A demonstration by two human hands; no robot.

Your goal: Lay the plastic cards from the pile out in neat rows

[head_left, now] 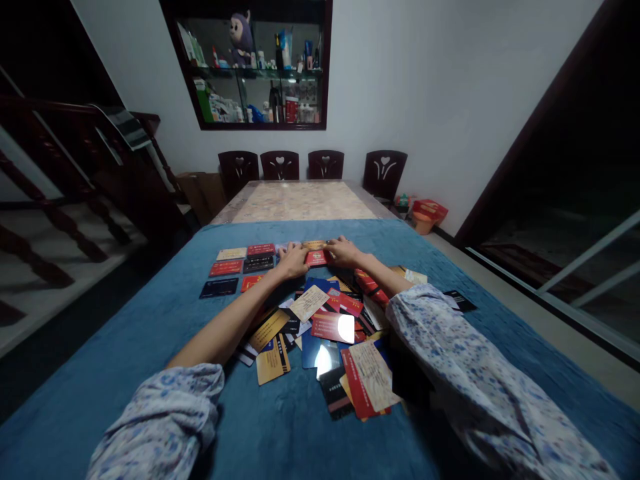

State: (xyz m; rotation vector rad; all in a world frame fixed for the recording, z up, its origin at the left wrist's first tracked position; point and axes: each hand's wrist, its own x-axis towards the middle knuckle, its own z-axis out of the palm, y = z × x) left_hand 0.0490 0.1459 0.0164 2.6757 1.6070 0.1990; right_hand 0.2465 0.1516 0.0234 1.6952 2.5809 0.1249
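Note:
A red card [317, 258] lies at the far side of the cloth between my hands. My left hand [294, 260] has its fingers bent at the card's left edge. At its right edge is my right hand [344, 252], fingers also bent in. Just behind the red card is a gold card [314, 245], partly covered by my fingers. Neat rows of cards lie to the left, among them a beige card [231, 253], a black card [259, 265] and a dark blue card [219, 288]. Nearer me spreads a loose heap of mixed cards [334, 327], partly hidden by my forearms.
A blue cloth [165, 333] covers the near part of the long table [305, 200]. Dark chairs [326, 164] stand at its far end. A single black card [460, 301] lies right of my right sleeve. Stair railings [60, 233] run along the left.

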